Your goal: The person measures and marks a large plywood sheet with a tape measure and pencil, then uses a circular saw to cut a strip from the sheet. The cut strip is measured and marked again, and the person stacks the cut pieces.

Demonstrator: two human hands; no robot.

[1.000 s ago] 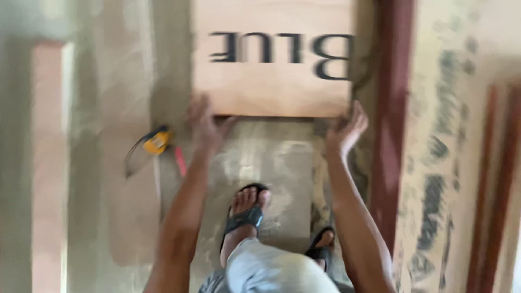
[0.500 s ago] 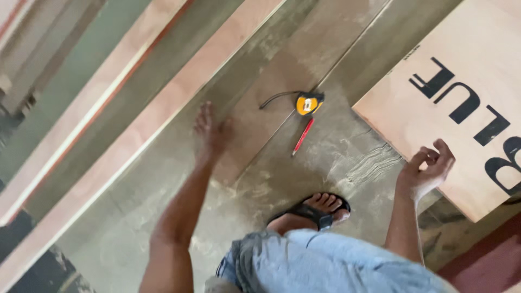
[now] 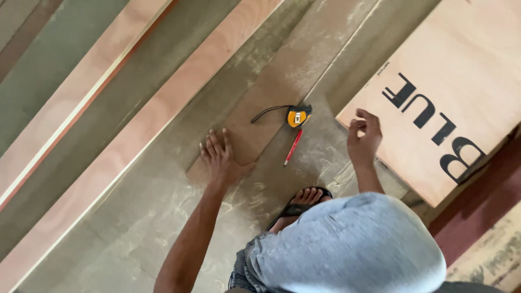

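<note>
Both hands empty: left hand (image 3: 221,158) flat, fingers spread on floor; right hand (image 3: 363,137) loosely curled just beside plywood board (image 3: 445,81); tape measure (image 3: 298,115) & red pencil (image 3: 293,146) btwn them.

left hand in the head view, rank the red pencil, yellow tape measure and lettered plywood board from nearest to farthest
From the left hand, flat on the floor:
1. Red pencil, lying just to its right.
2. Yellow tape measure, beyond the pencil's top end.
3. Lettered plywood board, far right, past the right hand.
</note>
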